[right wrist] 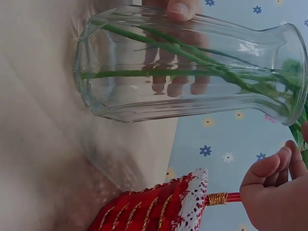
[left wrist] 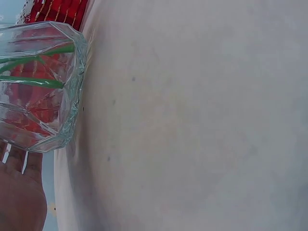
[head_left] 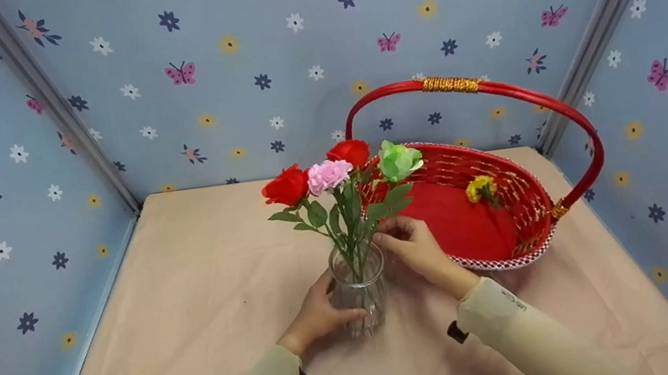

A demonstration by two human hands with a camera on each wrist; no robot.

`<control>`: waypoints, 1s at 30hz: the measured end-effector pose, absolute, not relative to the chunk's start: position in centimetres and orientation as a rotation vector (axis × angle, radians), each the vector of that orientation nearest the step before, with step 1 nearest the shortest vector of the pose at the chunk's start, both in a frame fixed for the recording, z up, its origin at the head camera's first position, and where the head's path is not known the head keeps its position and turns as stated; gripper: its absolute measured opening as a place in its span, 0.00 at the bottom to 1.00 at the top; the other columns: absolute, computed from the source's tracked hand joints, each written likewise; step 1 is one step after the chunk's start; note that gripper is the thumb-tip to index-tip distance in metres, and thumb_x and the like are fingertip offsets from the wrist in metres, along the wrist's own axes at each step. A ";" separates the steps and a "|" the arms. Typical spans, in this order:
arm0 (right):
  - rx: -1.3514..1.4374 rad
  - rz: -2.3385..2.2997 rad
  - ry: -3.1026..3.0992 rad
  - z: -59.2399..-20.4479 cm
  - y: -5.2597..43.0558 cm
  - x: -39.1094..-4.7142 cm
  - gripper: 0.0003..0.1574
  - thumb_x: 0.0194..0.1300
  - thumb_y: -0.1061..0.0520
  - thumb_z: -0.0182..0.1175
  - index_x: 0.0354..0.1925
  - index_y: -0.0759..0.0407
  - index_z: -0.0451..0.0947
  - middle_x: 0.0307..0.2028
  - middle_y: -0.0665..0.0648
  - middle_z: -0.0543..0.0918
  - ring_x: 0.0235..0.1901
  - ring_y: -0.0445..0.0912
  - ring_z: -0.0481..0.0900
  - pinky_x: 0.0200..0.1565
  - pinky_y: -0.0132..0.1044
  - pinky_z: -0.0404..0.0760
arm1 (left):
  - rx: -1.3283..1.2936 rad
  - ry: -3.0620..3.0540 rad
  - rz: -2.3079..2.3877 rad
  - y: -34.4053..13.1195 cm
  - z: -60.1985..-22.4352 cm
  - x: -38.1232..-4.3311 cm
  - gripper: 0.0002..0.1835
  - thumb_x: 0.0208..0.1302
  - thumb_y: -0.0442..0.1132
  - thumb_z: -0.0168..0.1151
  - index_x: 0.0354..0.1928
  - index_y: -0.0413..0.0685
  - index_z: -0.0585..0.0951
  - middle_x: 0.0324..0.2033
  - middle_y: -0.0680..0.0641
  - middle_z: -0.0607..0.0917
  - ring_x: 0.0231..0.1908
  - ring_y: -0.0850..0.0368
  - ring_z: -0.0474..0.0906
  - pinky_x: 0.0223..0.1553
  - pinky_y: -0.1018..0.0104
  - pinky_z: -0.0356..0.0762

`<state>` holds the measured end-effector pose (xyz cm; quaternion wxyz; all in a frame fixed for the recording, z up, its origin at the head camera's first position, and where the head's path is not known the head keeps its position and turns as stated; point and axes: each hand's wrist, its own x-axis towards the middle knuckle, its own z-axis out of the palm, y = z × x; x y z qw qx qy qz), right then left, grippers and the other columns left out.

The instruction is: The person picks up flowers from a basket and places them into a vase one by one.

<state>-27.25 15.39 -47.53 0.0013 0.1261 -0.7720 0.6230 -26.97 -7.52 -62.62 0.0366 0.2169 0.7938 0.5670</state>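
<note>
A clear glass vase (head_left: 361, 314) stands on the table, with green stems (right wrist: 168, 73) inside it. My left hand (head_left: 319, 314) holds the vase from the left, the thumb across its front and the fingers behind the glass. From the vase rise red roses (head_left: 285, 186), a pink carnation (head_left: 330, 176) and a green rose (head_left: 399, 160) with leaves. At the right of the rim, my right hand (head_left: 418, 251) pinches a flower stem with curled fingers; leaves partly hide the fingertips. The left wrist view shows the vase's thick base (left wrist: 74, 96) close to the cloth.
A red woven basket (head_left: 482, 263) with a tall arched handle (head_left: 530, 96) stands behind and right of the vase. Inside it lies a yellow flower (head_left: 481, 188). A pale cloth (head_left: 194, 312) covers the table, and blue flowered walls (head_left: 288, 43) enclose it at the back and sides.
</note>
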 end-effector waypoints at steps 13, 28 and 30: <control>0.384 1.924 -2.421 -48.2 18.9 -27.0 0.11 0.64 0.59 0.66 0.42 0.66 0.82 0.36 0.65 0.83 0.31 0.43 0.77 0.32 0.33 0.78 | 0.608 2.435 1.702 -7.6 -62.3 -26.8 0.55 0.42 0.55 0.81 0.73 0.63 0.61 0.68 0.54 0.70 0.68 0.53 0.65 0.69 0.48 0.62; 0.215 1.825 -2.473 -48.2 24.0 -26.9 0.16 0.65 0.54 0.66 0.45 0.64 0.81 0.38 0.62 0.82 0.37 0.49 0.76 0.38 0.31 0.78 | 0.590 2.417 1.705 -7.5 -62.3 -26.9 0.56 0.39 0.56 0.82 0.72 0.63 0.62 0.65 0.55 0.73 0.66 0.55 0.67 0.69 0.51 0.63; 0.185 1.814 -2.474 -48.9 24.9 -27.3 0.19 0.64 0.52 0.66 0.46 0.66 0.81 0.38 0.61 0.82 0.37 0.49 0.76 0.38 0.30 0.78 | 0.591 2.422 1.704 -7.5 -62.3 -26.9 0.56 0.39 0.56 0.82 0.72 0.63 0.62 0.65 0.56 0.73 0.66 0.55 0.68 0.69 0.51 0.63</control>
